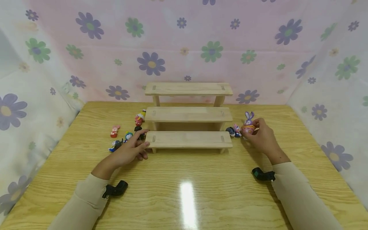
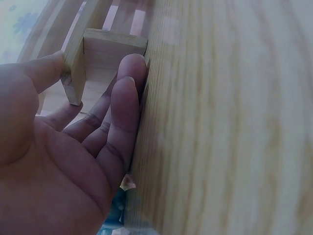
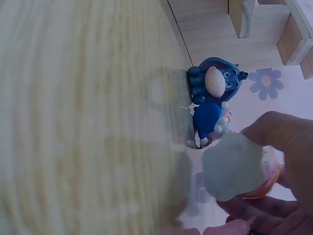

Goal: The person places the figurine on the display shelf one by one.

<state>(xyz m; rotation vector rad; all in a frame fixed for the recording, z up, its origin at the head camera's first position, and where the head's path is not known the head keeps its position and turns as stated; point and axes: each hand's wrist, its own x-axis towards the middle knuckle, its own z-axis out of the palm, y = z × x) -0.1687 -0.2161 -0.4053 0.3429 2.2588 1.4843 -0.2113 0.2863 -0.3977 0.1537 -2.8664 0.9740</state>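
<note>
A pale wooden three-step display stand (image 1: 188, 140) stands on the table. At the left end of its lowest step, my left hand (image 1: 130, 151) pinches the board between thumb and index finger; the other fingers extend below it. To the right of the stand, my right hand (image 1: 263, 135) grips a purple-eared bunny figurine (image 1: 249, 122) in a pink, egg-like base. Its pale underside (image 3: 232, 166) faces the right wrist camera, off the tabletop. Beside it, a blue-grey donkey figurine (image 3: 215, 81) and a pink-eared figurine in blue (image 3: 208, 120) stand close together by the stand.
Left of the stand are several more figurines: a pink pig (image 1: 114, 131), a blue-hatted one (image 1: 128, 136), a dark one (image 1: 116, 145) and a red-and-yellow one (image 1: 139, 118). Flowered cloth (image 1: 184, 38) hangs behind and at both sides of the wooden table (image 1: 161, 191).
</note>
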